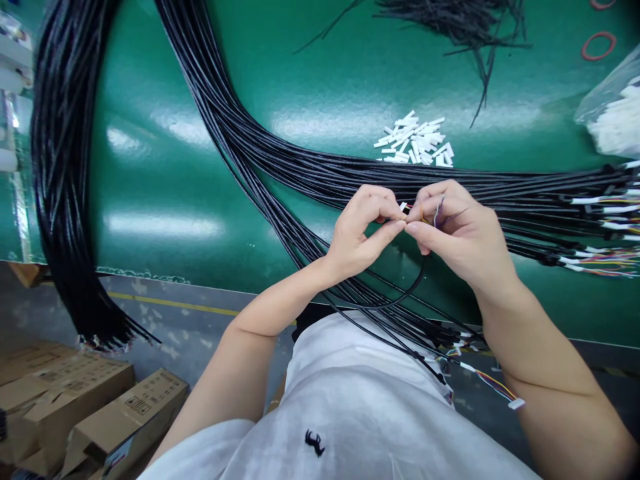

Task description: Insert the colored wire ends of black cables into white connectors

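Note:
My left hand (367, 223) is closed in a pinch at a small white connector (403, 207), which peeks out above the fingertips. Thin coloured wires (438, 212), orange and purple among them, run through the closed fingers of my right hand (453, 223). The fingertips of both hands almost meet, and they hide much of the wire ends. From below my right hand, a black cable (419, 280) curves down and left towards a bundle of black cables (300, 243). Near my shirt, another cable end shows coloured wires and a white plug (516, 403).
Beyond my hands, white sleeves (417, 139) lie piled on the green table (165, 180). Black cable ties (455, 23), red rings (599, 46) and a plastic bag (617, 113) lie farther off. A thick cable bundle (65, 167) hangs over the edge above cardboard boxes (125, 413).

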Tool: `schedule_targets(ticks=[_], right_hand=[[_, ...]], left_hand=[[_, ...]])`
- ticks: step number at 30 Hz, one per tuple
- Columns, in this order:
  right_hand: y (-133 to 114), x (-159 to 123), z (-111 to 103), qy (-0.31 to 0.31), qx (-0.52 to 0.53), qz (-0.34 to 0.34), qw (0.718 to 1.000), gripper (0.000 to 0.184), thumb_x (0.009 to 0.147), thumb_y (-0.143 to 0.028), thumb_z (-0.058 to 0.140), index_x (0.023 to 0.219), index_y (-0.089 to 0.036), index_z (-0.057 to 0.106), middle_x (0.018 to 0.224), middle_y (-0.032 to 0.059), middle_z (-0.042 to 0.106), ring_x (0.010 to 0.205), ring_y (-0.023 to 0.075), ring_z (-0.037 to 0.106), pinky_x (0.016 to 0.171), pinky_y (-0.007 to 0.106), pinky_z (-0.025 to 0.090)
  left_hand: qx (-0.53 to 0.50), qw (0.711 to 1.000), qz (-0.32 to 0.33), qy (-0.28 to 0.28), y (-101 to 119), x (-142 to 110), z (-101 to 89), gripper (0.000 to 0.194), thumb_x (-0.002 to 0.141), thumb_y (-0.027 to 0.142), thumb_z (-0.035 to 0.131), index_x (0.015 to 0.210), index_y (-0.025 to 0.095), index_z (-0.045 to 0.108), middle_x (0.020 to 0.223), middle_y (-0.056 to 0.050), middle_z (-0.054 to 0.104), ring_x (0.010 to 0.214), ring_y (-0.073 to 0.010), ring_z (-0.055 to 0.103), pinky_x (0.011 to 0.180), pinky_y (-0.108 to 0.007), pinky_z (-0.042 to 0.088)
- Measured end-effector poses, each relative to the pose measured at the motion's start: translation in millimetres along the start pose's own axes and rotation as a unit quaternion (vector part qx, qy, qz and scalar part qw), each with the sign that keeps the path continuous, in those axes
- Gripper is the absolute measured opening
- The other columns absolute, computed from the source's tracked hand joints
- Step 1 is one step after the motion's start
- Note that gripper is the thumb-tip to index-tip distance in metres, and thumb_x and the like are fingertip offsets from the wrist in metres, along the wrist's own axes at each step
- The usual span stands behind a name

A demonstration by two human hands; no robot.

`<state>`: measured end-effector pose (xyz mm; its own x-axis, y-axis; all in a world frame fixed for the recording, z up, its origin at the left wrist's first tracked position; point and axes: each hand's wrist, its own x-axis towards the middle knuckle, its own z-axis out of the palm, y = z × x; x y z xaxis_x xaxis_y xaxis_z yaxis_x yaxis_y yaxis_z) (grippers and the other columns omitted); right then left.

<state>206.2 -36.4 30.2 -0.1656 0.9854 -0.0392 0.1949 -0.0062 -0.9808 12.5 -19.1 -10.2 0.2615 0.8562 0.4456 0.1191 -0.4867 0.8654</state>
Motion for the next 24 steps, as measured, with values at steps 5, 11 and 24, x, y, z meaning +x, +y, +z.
schedule_targets(ticks=[5,11,24], right_hand=[[-3,0,6,0.072,-0.047,-0.038,0.996,0.014,0.082,-0.015,0.074,0.077,-0.027,0.069,0.092,0.0032,0.056,0.084,0.0197,0.057,0.069,0.037,0.048],[2,-2,12,0.083,-0.109,-0.085,0.987,0.016,0.078,-0.01,0.069,0.077,-0.027,0.068,0.089,0.0032,0.052,0.075,0.017,0.053,0.052,0.031,0.042],[9,-4,14,0.147,-0.211,-0.189,0.948,0.02,0.075,-0.005,0.065,0.078,-0.024,0.059,0.093,0.0021,0.053,0.063,0.0106,0.049,0.047,0.028,0.038]], left_hand=[[-0.097,0.986,-0.131,-0.024,-3,3,-1.4,0.03,0.096,0.053,0.07,0.104,0.024,0.073,0.103,-0.004,0.07,0.094,-0.0147,0.067,0.084,-0.031,0.054],[-0.3,0.908,-0.275,-0.101,-1,10,1.1,0.04,0.09,0.056,0.076,0.113,0.023,0.071,0.094,0.0,0.072,0.076,-0.0078,0.065,0.072,-0.023,0.054],[-0.372,0.862,-0.336,-0.078,1,9,3.8,0.038,0.083,0.049,0.086,0.103,0.019,0.073,0.093,0.0,0.074,0.077,-0.0056,0.065,0.066,-0.019,0.052]])
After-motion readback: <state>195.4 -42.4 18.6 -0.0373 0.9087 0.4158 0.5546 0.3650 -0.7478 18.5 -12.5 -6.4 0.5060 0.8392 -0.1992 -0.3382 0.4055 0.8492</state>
